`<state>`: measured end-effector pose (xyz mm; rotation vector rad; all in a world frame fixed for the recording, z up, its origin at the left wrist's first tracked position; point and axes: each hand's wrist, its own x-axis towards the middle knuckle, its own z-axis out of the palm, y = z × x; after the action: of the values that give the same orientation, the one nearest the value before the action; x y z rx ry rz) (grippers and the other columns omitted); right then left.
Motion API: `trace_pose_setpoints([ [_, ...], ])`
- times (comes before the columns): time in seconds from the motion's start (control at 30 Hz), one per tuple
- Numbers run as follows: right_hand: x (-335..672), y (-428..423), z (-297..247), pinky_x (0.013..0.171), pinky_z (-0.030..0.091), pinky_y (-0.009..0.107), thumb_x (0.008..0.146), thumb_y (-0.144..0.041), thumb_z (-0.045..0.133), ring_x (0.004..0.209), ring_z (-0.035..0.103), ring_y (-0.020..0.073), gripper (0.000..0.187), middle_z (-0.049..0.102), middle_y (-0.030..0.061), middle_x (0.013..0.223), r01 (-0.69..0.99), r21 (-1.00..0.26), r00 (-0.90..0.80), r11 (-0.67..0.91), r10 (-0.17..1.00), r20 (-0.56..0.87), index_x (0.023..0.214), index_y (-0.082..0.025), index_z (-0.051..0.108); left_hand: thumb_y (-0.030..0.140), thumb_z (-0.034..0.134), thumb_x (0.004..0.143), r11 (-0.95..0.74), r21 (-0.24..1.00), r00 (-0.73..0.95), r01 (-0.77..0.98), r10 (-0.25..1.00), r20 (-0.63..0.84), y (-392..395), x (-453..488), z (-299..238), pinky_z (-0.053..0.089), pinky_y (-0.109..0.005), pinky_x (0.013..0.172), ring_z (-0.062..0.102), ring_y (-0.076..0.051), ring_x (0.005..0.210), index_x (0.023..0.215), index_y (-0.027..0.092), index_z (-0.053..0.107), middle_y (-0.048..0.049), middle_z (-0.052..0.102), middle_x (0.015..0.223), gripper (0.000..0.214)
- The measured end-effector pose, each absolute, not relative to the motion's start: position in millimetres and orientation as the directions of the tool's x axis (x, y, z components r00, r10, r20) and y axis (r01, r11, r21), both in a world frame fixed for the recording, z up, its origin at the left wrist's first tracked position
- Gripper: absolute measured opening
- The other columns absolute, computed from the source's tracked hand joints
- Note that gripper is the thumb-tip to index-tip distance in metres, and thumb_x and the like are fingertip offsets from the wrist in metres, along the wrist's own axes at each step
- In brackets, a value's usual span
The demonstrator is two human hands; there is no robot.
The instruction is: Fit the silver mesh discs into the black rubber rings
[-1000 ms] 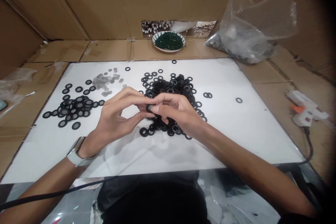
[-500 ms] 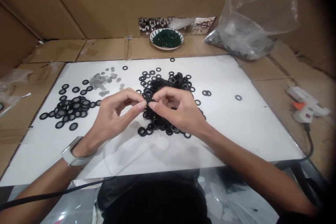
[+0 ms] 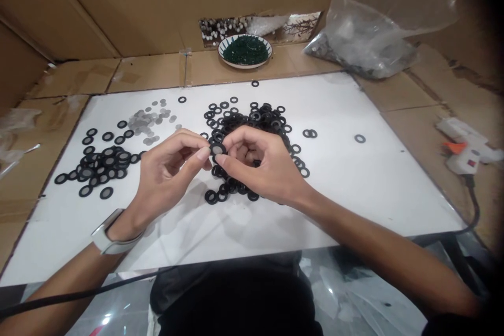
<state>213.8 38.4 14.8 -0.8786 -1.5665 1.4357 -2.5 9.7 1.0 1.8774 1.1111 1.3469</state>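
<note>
Between my two hands is a black rubber washer (image 3: 217, 150) with a grey mesh disc in its centre, its face turned toward me. My left hand (image 3: 171, 168) pinches its left edge between thumb and forefinger. On the opposite edge, my right hand (image 3: 260, 160) grips it the same way. Behind and under my right hand spreads a heap of black rings (image 3: 268, 115), partly hidden by it. Left of my left hand lies a pile of washers with grey centres (image 3: 106, 163). Loose grey discs (image 3: 145, 122) are scattered beyond that pile.
A white board (image 3: 346, 194) covers the cardboard-lined table. At the back stand a plate (image 3: 221, 60) of dark green bits and a clear plastic bag (image 3: 362, 42) with grey contents. A power strip (image 3: 464, 152) with a plug and cable lies at the right.
The washer between my fingers has turned so its grey centre faces me. Both hands still grip it. The whole view has shifted slightly.
</note>
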Motion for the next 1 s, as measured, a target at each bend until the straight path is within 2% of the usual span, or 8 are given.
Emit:
trace_pose_setpoints([
  [0.17, 214.1, 37.2, 13.0, 0.059, 0.045, 0.028, 0.09, -0.025, 0.083, 0.063, 0.052, 0.0094, 0.014, 0.066, -0.0035, 0.081, 0.046, -0.927, -0.37, 0.372, 0.868, 0.33, 0.093, -0.02, 0.071, 0.025, 0.076, 0.107, -0.55, 0.775, 0.158, 0.312, 0.834, 0.528, 10.2, -1.8, -0.5, 0.063, -0.029, 0.07, 0.072, -0.014, 0.08, 0.109, 0.024, 0.079, -0.004, 0.073, 0.098, 0.004],
  [0.3, 214.6, 36.2, 13.6, 0.064, 0.047, 0.03, 0.091, -0.022, 0.078, 0.064, 0.052, 0.0097, 0.009, 0.067, -0.0023, 0.083, 0.14, -0.833, -0.35, 0.536, 0.813, 0.465, 0.09, -0.02, 0.069, 0.018, 0.079, 0.103, -0.609, 0.707, 0.177, 0.358, 0.788, 0.59, 11.0, -4.5, -2.5, 0.064, -0.031, 0.075, 0.071, -0.016, 0.089, 0.116, 0.026, 0.08, -0.0043, 0.075, 0.104, 0.015],
  [0.43, 214.3, 35.3, 13.6, 0.064, 0.048, 0.029, 0.093, -0.023, 0.078, 0.065, 0.053, 0.0106, 0.009, 0.068, -0.0017, 0.084, 0.148, -0.818, -0.34, 0.556, 0.805, 0.486, 0.09, -0.021, 0.07, 0.017, 0.08, 0.103, -0.637, 0.667, 0.182, 0.386, 0.762, 0.622, 11.9, -6.8, -4.8, 0.064, -0.033, 0.075, 0.071, -0.017, 0.09, 0.116, 0.027, 0.08, -0.0041, 0.075, 0.103, 0.017],
  [0.63, 213.6, 34.9, 12.5, 0.063, 0.049, 0.029, 0.094, -0.021, 0.077, 0.065, 0.054, 0.0109, 0.008, 0.07, -0.0014, 0.084, 0.158, -0.797, -0.326, 0.583, 0.793, 0.515, 0.09, -0.021, 0.07, 0.024, 0.08, 0.103, -0.639, 0.65, 0.182, 0.412, 0.757, 0.628, 12.7, -6.9, -5.9, 0.064, -0.034, 0.073, 0.07, -0.018, 0.089, 0.114, 0.028, 0.081, -0.0045, 0.076, 0.101, 0.012],
  [1.0, 213.5, 33.3, 13.6, 0.068, 0.051, 0.031, 0.095, -0.019, 0.071, 0.07, 0.058, 0.013, 0.009, 0.067, -0.0014, 0.082, 0.194, -0.741, -0.319, 0.642, 0.756, 0.572, 0.089, -0.022, 0.066, 0.016, 0.079, 0.102, -0.673, 0.593, 0.204, 0.442, 0.719, 0.664, 11.1, -3.4, -1.4, 0.062, -0.036, 0.073, 0.07, -0.019, 0.09, 0.114, 0.029, 0.08, -0.0039, 0.078, 0.099, 0.017],
])
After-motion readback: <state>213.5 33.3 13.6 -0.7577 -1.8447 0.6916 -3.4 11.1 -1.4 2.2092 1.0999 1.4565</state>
